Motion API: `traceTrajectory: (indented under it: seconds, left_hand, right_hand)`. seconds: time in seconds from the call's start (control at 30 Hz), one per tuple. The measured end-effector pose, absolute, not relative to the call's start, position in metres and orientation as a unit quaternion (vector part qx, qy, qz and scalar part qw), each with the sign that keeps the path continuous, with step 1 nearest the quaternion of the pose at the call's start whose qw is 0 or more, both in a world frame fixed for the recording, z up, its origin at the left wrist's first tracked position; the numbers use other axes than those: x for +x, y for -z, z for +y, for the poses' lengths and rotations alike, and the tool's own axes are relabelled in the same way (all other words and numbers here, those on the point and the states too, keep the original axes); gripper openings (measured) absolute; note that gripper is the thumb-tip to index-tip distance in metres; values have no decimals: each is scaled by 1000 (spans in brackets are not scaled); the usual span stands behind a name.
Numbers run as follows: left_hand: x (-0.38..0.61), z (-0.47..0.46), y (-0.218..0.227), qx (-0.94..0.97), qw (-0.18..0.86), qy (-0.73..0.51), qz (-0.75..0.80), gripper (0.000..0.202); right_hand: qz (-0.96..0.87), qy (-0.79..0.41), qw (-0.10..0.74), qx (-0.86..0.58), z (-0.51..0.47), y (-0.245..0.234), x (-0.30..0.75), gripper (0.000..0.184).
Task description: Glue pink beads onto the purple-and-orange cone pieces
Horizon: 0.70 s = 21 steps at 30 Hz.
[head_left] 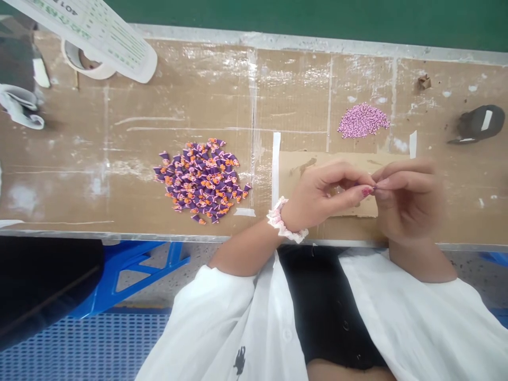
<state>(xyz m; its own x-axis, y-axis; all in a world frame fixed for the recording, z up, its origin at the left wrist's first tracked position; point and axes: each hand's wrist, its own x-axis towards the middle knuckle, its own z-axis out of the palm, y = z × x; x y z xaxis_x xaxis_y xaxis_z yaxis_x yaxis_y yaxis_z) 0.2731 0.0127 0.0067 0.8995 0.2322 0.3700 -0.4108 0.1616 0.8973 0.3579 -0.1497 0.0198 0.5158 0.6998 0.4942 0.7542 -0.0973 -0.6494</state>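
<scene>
My left hand (331, 193), with a pale scrunchie (286, 222) on its wrist, is closed in a pinch. A tiny dark purple piece (373, 187) shows at its fingertips, mostly hidden by them. My right hand (410, 198) is blurred, its thumb and forefinger pinched against the left fingertips; what they grip is too small to tell. Both hands hover over a taped-down cardboard sheet (291, 180). To the left lies a pile of small purple cone-shaped pieces (202, 180) with orange and pink parts. Beyond my hands is a heap of tiny pink bead-like bits (363, 120).
A roll of white tape (71, 57) lies at the upper left, partly under a long white printed container (135, 58). A dark grey object (482, 123) sits at the right, near a crumpled brown scrap (424, 81). Below the table edge stands a blue stool (138, 270).
</scene>
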Motion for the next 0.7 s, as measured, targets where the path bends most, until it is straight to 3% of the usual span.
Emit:
traceTrajectory:
  seconds: [0.3,0.5,0.7]
  left_hand:
    - [274,14,-7,665,689,-279,-71,6]
    - [275,16,-7,718,607,-329,-88,5]
    - [274,16,-3,750,542,-363,-107,6]
  right_hand:
    - [-483,111,524,-693,-136,-24,358,23]
    - [-502,115,478,-712,-137,-27,358,18]
    - [-500,91,489,-709,-137,-26,358,16]
